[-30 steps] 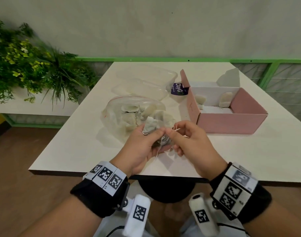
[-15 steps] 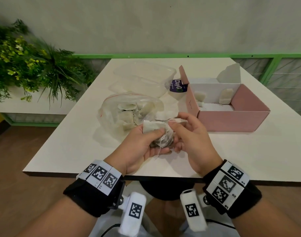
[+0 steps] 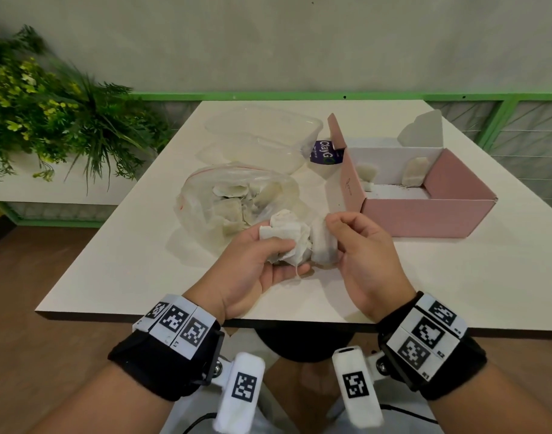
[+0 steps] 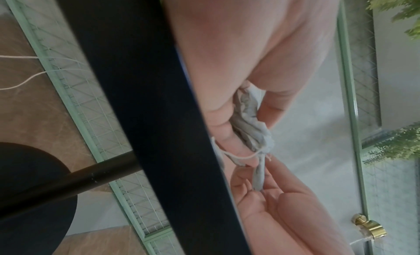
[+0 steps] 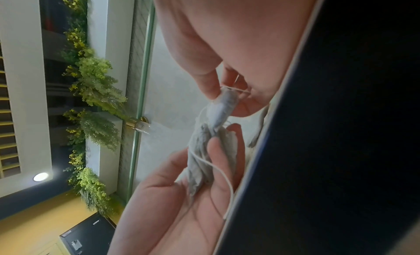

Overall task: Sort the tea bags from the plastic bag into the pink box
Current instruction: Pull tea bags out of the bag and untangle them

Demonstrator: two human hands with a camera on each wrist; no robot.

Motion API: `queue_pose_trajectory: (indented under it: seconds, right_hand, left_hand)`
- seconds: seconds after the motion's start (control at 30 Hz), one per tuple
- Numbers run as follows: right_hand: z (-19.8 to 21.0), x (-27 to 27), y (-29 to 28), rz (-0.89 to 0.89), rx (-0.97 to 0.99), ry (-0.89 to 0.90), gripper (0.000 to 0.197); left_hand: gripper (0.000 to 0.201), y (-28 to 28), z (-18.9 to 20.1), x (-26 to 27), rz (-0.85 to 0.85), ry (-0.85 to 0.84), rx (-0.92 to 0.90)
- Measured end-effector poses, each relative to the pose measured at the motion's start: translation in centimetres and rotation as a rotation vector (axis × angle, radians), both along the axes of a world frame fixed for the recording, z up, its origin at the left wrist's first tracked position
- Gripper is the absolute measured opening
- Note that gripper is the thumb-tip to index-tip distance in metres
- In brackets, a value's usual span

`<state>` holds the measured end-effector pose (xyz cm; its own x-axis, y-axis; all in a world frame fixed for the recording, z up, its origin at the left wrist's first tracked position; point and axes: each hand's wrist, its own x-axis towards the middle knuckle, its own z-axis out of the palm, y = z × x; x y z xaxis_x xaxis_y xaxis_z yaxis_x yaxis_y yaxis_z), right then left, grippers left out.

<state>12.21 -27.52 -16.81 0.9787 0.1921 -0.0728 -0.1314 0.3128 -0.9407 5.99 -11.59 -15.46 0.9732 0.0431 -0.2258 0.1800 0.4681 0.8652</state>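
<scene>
My left hand [image 3: 268, 258] grips a crumpled bunch of white tea bags [image 3: 287, 242] above the table's near edge, strings dangling from it. My right hand [image 3: 346, 242] pinches a single tea bag [image 3: 323, 245] at the bunch's right side. The left wrist view shows the bunch [image 4: 252, 129] between my fingers, the right wrist view the single bag [image 5: 221, 106] pinched over it. Behind my hands lies the clear plastic bag [image 3: 237, 202], still holding several tea bags. The pink box [image 3: 425, 195] stands open at the right with a few tea bags [image 3: 414, 172] against its back wall.
A clear plastic container [image 3: 262, 136] and a small purple-labelled item [image 3: 325, 151] sit behind the bag on the white table [image 3: 456, 277]. Plants [image 3: 49, 120] line a ledge at the left. A green-framed railing [image 3: 500, 114] runs behind the table.
Both hands rose slightly with the tea bag bunch. My right hand went from working the strings to pinching one tea bag at the bunch's right side.
</scene>
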Motion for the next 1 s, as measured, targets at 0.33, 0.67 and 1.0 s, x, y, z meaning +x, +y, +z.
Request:
queue_pose_trajectory:
  seconds: [0.33,0.67,1.0]
  right_hand:
    - [0.8,-0.6,-0.1,-0.053,-0.017,0.026,0.015]
    - [1.0,-0.9,0.5,-0.031,-0.153,-0.018,0.012]
    - [3.0,1.1,-0.6,0.198,-0.583,-0.119,0.024]
  left_hand:
    - [0.017,-0.1,0.7,-0.4,0.107,0.01,-0.136]
    - [0.017,1.6,0.7,-0.7,0.113,0.036,-0.336]
    - [0.029,1.8,0.6,-0.9,0.174,-0.041,-0.422]
